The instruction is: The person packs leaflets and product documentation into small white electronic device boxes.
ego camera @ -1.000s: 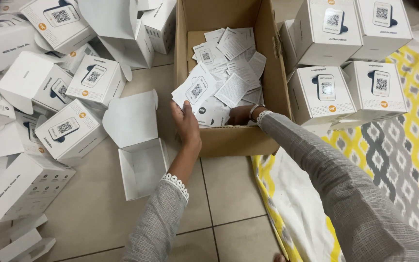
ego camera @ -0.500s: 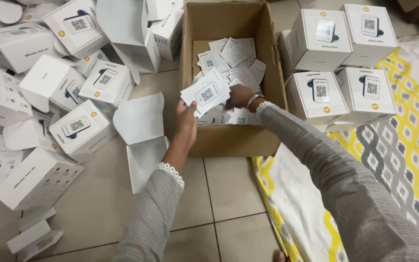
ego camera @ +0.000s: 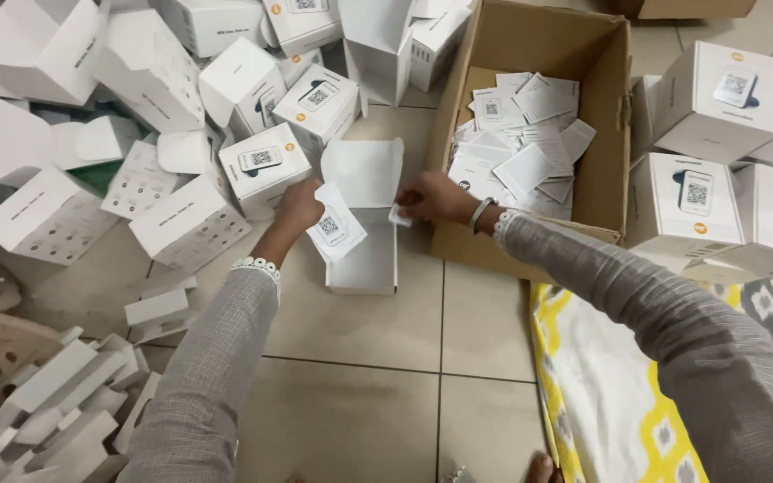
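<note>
Hands over an open white carton on a beige tiled floor (ego camera: pixel 360 394).
The left hand (ego camera: pixel 300 207) pinches a white printed card (ego camera: pixel 335 229); the right hand (ego camera: pixel 431 199) grips the open white cardboard box (ego camera: pixel 364 241) by its edge. A brown cardboard carton (ego camera: pixel 534 134) of cards stands just right; white boxes (ego camera: pixel 154 134) crowd left, a yellow patterned mat (ego camera: pixel 601 394) lies at lower right.

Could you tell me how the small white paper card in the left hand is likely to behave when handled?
The small white paper card looks thin and light; it probably flexes, since the left hand pinches only its top edge. Similar cards lie loosely heaped in the brown cardboard box, so it likely slides easily.
</note>
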